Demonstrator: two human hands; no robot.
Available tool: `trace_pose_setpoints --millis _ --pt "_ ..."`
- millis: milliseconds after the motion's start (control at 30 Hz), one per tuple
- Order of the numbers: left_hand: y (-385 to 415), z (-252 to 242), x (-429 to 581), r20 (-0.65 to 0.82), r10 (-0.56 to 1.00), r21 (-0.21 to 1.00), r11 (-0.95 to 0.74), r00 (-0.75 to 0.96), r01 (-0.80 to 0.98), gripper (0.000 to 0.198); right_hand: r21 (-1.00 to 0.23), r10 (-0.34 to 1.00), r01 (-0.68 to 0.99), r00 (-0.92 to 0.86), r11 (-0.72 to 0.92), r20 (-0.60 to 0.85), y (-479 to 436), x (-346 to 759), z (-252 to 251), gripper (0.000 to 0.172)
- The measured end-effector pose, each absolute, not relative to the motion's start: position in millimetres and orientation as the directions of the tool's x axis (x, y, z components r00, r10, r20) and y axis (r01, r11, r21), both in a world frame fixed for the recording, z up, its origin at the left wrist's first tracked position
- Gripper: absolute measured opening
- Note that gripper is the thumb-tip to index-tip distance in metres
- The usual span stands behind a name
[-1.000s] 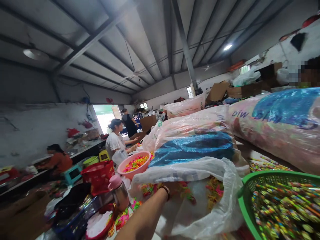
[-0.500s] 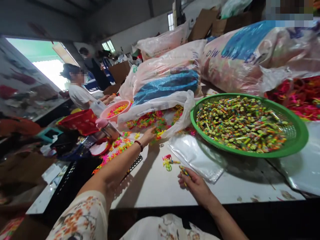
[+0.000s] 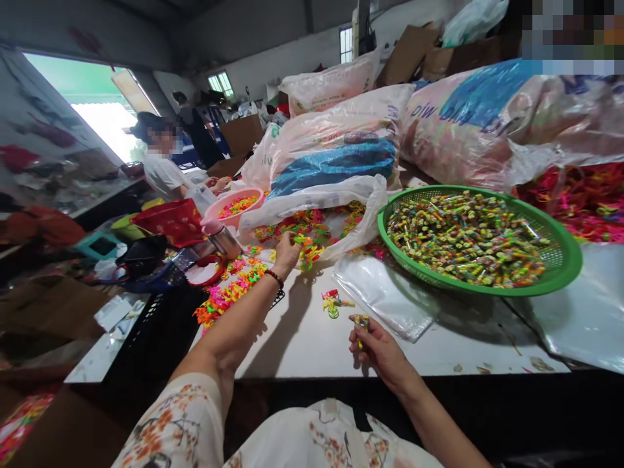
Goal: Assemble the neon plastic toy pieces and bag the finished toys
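Note:
My left hand (image 3: 286, 255), with a dark bead bracelet at the wrist, reaches to the mouth of a white plastic sack (image 3: 368, 195). Its fingers are closed on yellow and green plastic pieces (image 3: 308, 252), partly hidden by the hand. My right hand (image 3: 377, 344) is closer to me, above the table's front edge. It grips a few small tubes with colourful printing (image 3: 361, 323). Between the hands, a small group of red, yellow and green plastic pieces (image 3: 333, 305) lies on the white table (image 3: 302, 351).
At right stands a green basket (image 3: 560, 273) full of printed tubes. Clear plastic bags (image 3: 390, 302) lie beside it. Loose bright pieces (image 3: 229, 296) are heaped at left, near a flask (image 3: 224, 239) and a pink bowl (image 3: 260, 200). A co-worker (image 3: 163, 169) sits further back.
My left hand has lifted slightly at the sack's mouth, with bright pieces at its fingertips. My right hand has turned the tubes more upright. The camera view has shifted a little.

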State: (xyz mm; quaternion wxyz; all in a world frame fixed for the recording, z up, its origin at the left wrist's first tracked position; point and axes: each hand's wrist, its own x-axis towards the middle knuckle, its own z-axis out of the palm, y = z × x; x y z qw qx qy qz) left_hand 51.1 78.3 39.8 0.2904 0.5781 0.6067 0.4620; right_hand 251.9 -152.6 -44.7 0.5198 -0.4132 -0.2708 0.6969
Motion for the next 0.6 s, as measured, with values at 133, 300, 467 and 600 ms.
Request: trace_pose_setpoints --millis 133,300,467,600 --pt "61.1 30.7 53.1 0.068 0.985 0.957 -0.020 -0.158 0.289 0.010 -0.886 0.941 -0.320 -0.149 -0.336 -0.303 -151.3 244.4 -49.1 0.048" --pt "19.8 -5.3 44.1 0.039 0.983 0.974 0.003 -0.180 0.224 0.018 -0.940 0.966 -0.234 -0.126 -0.250 -0.226 -152.7 238.7 -50.1 0.045" --pt "-33.8 -39.0 19.5 0.163 0.975 0.938 -0.106 -0.151 0.329 0.034 -0.981 0.981 -0.024 -0.037 -0.192 -0.191 -155.9 237.3 -60.2 0.036" --pt "-64.3 -52.2 2.2 0.250 0.950 0.851 -0.124 -0.186 0.511 0.038 -0.974 0.997 0.212 0.004 -0.077 -0.078 -158.5 237.1 -60.6 0.030"
